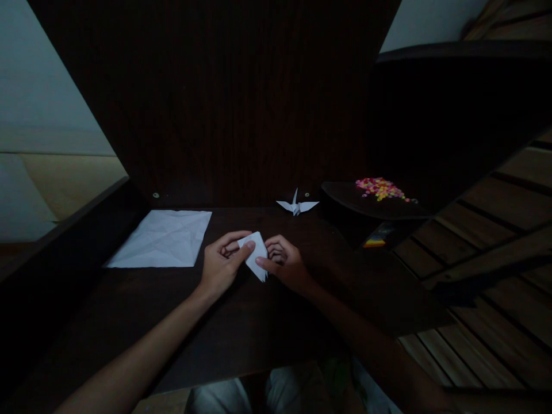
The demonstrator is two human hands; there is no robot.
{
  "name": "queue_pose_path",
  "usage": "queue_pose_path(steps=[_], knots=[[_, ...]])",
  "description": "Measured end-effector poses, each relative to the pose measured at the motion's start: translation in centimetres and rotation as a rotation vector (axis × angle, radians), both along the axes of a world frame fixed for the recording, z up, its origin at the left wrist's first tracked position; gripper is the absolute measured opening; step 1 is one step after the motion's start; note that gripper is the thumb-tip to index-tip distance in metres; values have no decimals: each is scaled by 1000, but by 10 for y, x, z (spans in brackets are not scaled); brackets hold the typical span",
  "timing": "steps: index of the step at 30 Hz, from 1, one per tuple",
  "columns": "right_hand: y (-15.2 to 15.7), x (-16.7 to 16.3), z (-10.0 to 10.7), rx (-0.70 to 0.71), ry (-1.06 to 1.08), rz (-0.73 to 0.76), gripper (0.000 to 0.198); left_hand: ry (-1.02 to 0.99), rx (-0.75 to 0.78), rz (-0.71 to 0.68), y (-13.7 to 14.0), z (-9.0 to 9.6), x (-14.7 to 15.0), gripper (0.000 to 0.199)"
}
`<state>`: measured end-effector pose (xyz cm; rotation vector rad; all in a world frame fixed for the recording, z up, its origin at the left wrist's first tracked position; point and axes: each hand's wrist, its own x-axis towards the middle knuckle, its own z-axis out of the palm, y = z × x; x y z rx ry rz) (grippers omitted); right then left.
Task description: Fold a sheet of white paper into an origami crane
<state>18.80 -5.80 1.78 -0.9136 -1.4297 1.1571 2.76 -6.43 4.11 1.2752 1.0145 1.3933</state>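
A small piece of folded white paper, kite-like in outline with layered points at its lower end, is held above the dark desk. My left hand pinches its upper left side, thumb on top and fingers curled behind. On the right edge, my right hand grips the same paper with its thumb pressed on the front face. Just beyond my hands, a finished white paper crane stands with its wings spread. To the left lies a creased, square sheet of white paper, spread flat.
On a rounded shelf at the right sits a pile of small multicoloured pieces. Below it is a small item with a yellow edge. A dark upright panel closes off the back, and a raised side board borders the left.
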Motion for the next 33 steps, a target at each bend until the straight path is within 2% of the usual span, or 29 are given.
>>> queue_pose_path(steps=[5, 15, 21, 23, 28, 33], knots=[[2, 0, -2, -114, -27, 124, 23, -59, -52, 42, 5, -2, 0, 47], [5, 2, -8, -86, -125, 38, 23, 102, -51, -71, 16, -5, -8, 45], [7, -1, -11, -37, -56, 19, 31, 46, -37, 59, 16, -7, -8, 59], [7, -1, -10, -17, -48, -4, 28, 11, -46, 73, 17, -7, -7, 62], [8, 2, -7, 25, -74, -98, 22, 0, -67, 2, 17, -9, -8, 63], [11, 6, -5, 47, -95, -143, 28, -20, -38, -146, 18, -9, -8, 75]])
